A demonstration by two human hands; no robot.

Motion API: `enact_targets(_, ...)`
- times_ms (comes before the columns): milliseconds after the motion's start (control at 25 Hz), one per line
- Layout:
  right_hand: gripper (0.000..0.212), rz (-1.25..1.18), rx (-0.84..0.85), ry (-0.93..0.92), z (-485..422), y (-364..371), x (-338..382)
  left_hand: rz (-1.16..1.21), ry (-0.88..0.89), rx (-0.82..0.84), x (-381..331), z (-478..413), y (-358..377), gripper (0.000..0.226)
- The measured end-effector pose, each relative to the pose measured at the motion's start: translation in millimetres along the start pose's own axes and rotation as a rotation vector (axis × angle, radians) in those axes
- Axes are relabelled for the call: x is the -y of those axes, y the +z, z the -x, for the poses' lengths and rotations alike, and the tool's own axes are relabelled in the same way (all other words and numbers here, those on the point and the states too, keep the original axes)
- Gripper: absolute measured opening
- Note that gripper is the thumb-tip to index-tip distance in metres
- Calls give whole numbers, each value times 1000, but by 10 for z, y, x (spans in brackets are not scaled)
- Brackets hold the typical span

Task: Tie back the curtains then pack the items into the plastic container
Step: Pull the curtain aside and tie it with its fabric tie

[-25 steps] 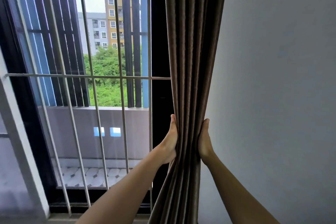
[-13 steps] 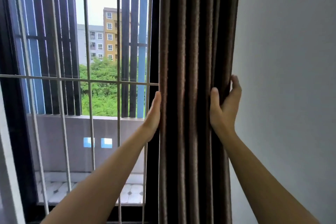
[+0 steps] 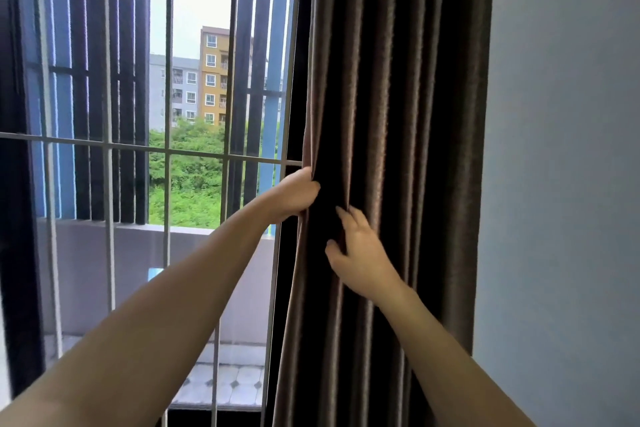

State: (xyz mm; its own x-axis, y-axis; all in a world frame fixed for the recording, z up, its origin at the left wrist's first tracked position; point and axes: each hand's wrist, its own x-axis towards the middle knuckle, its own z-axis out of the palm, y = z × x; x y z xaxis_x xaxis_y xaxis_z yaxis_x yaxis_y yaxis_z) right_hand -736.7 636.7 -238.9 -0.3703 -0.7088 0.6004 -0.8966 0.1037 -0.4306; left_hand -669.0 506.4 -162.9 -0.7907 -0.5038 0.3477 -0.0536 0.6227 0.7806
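A dark brown pleated curtain hangs gathered at the right side of the window, against the wall. My left hand is closed on the curtain's left edge at about mid height. My right hand lies just below and to the right, fingers curled into a front fold of the fabric. No tie-back, plastic container or loose items are in view.
A window with a white metal grille fills the left half, with a balcony wall and buildings beyond. A plain pale wall stands to the right of the curtain.
My right hand has come off the curtain's right edge and moved left onto a front fold. My left hand has gone from flat against the left edge to gripping it.
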Motion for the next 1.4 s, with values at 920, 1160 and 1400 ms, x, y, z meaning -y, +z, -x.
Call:
enact_targets(920,58,84,-301,19,477,703,-82,-258,-1,-5,121,148,90,26)
enact_targets(1160,73,-13,43,123,502,757,-137,-235,-3,44,106,152,127,28)
enact_targets(1400,80,-77,221,63,716,822,-229,-131,-40,72,52,158,178,34)
